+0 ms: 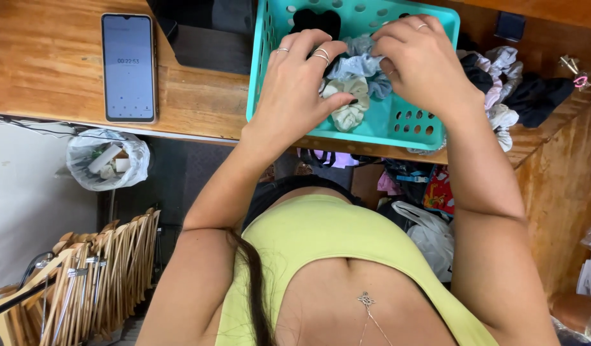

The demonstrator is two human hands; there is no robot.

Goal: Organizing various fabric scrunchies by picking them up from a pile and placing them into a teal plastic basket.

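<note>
Head view: both hands, left hand (294,90) and right hand (422,61), fingers curled around a pale blue scrunchie (357,66) inside a teal basket (407,125) of scrunchies on the desk (46,70).

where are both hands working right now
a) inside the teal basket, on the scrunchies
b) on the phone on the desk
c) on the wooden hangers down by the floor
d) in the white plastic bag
a: the left hand and the right hand both reach into the teal basket and finger the pale scrunchies piled in it.
</note>
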